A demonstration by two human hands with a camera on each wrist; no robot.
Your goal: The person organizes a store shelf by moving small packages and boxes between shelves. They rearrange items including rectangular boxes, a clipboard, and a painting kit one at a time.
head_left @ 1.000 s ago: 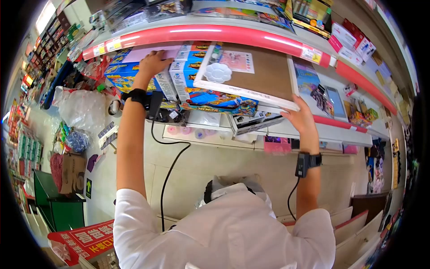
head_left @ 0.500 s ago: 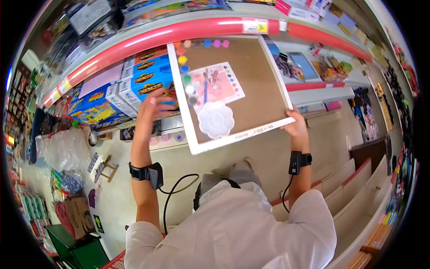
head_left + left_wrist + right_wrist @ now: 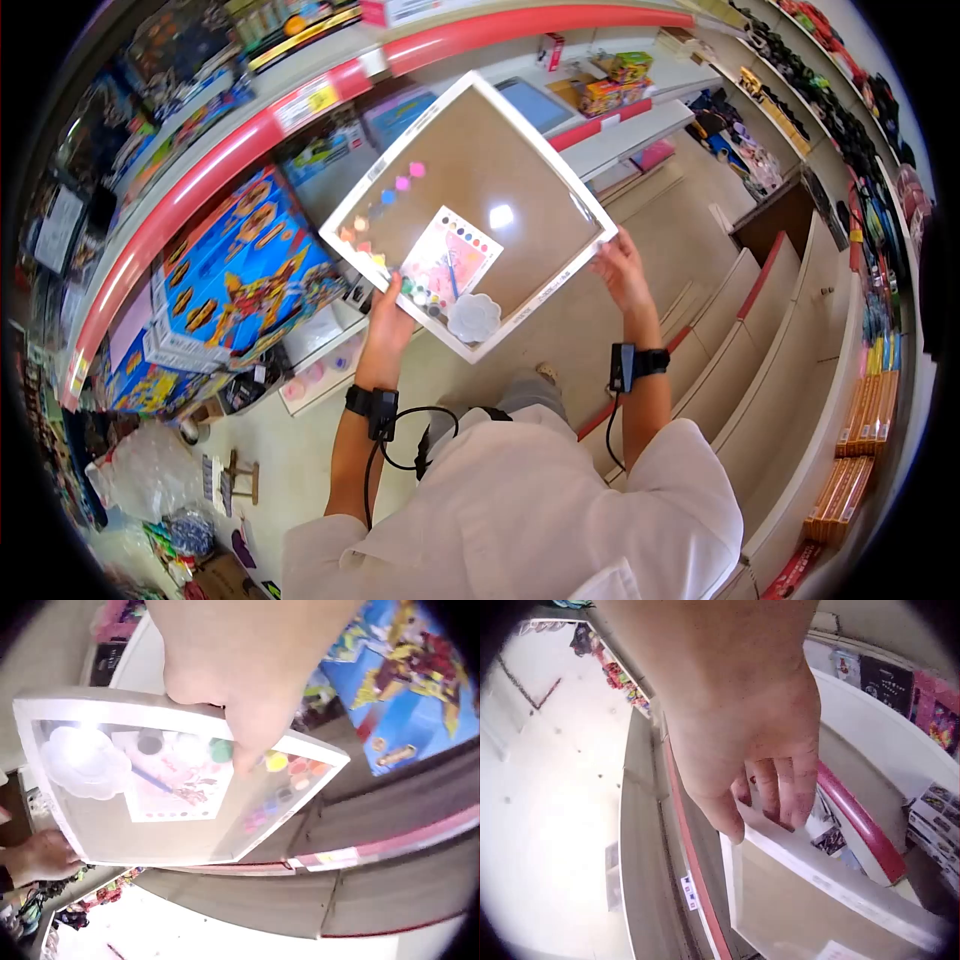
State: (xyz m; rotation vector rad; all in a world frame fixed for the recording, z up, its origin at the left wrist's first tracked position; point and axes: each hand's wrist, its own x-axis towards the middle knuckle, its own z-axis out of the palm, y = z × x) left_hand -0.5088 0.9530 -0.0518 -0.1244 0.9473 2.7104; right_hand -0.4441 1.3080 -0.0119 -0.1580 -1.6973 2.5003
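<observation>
Both hands hold a white-framed square panel (image 3: 540,190) with a brown face, turned cornerwise in the head view. The left hand (image 3: 388,325) grips its lower left edge, thumb over the frame near the paint pots; the left wrist view shows this thumb beside a green pot (image 3: 221,750). At the right corner the right hand (image 3: 625,272) pinches the frame, its thumb on one side and fingers on the other in the right wrist view. Inside the panel lie a pink picture sheet (image 3: 447,250), a thin brush and a white flower-shaped palette (image 3: 474,317).
Blue toy boxes (image 3: 235,270) stand on the shelf at left, behind a red shelf edge (image 3: 215,160). A small tablet-like board (image 3: 533,103) lies on the shelf beyond the panel. Low white shelves (image 3: 790,400) line the right side. A plastic bag (image 3: 150,465) is on the floor.
The panel has come off the shelf and turned cornerwise. The left hand has moved from the blue boxes to grip its edge. The view has swung to the right.
</observation>
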